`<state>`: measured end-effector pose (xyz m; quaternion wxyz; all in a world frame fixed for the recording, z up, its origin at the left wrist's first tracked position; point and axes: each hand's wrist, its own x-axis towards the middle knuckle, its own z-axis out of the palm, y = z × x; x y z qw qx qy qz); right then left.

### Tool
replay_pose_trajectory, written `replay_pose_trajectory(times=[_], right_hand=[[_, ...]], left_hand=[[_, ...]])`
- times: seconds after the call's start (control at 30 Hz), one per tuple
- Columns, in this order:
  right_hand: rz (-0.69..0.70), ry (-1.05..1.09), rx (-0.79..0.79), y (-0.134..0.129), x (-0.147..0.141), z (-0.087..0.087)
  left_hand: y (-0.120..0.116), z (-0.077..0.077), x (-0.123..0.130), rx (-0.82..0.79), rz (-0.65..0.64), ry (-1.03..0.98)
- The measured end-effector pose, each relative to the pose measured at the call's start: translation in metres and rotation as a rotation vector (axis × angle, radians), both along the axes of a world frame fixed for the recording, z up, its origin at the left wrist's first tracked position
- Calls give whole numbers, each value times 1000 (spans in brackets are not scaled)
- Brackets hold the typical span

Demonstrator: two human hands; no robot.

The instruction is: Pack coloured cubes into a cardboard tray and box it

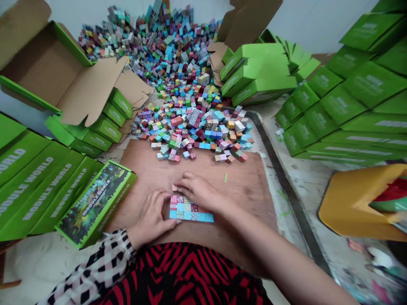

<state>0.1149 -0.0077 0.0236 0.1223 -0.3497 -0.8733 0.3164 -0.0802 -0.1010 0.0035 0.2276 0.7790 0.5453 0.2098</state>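
Note:
Several small printed cubes form a flat rectangular group (187, 215) on the brown board, with light blue ones along its near edge and red and white "TNT" ones at its left. My left hand (151, 218) lies at the left side of this group, thumb and fingers apart, the fingertips by its corners. Over the far part of the group reaches my right hand (197, 190), its fingers closed at a small pale cube (174, 187) at the far left corner. The right hand hides part of the far rows.
A large heap of loose cubes (190, 114) spreads beyond the brown board (244, 186). A printed green box (95, 205) stands at the left, near an open carton (63, 67). Stacked green boxes (346, 101) and a yellow container (352, 203) are at the right.

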Motion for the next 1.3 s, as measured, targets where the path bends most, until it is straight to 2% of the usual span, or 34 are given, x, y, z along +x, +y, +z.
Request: replay_pose_trajectory(times=[0.17,0.27,0.37,0.47,0.57,0.73,0.87,1.03,1.17,1.3], right_hand=[[24,64,-64,-4,0,0],[-156,201,-4,-2,20,2],[-309,261,87,5,59,4],[-461,159,225,14,98,4],[-534,-48,371,24,118,2],[-476,-355,421,39,105,0],[-436,-469,436,36,92,1],[-368,-404,451,18,94,-1],[-265,-251,356,9,100,-3],[-272,-234,318,9,106,-5]], left_hand=[[-1,-3,-1,30,-2,-22],[-2,-2,-2,21,-6,-37],[1,4,0,-1,-19,-2],[8,9,6,-18,-20,148],[16,10,15,-12,-74,240],[26,10,23,-25,-159,227],[26,11,22,-46,-161,218],[24,11,22,-61,-115,218],[25,10,24,-47,-128,194],[26,10,24,-31,-143,168]])
